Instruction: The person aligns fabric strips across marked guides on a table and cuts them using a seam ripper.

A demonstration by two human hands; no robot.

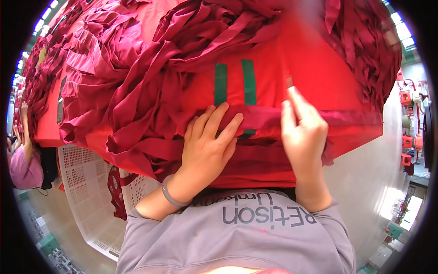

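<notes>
My left hand (208,141) lies with its fingers spread on a dark red fabric strip (262,118) that runs across the red-covered table. A grey band circles that wrist. My right hand (303,123) is closed just above the strip's right part. A small flat brown piece (289,81) shows at its fingertips; its kind is unclear. Beyond the strip, two green tape marks (249,81) lie on the red cover, and the strip crosses their near ends. A large heap of dark red strips (132,86) lies beside my left hand.
More dark red strips (365,50) are piled at the table's far right. A white perforated basket (84,192) stands below the table's left edge. At far left, another person in a pink top (26,170) reaches to the table. Red stools (406,142) stand at far right.
</notes>
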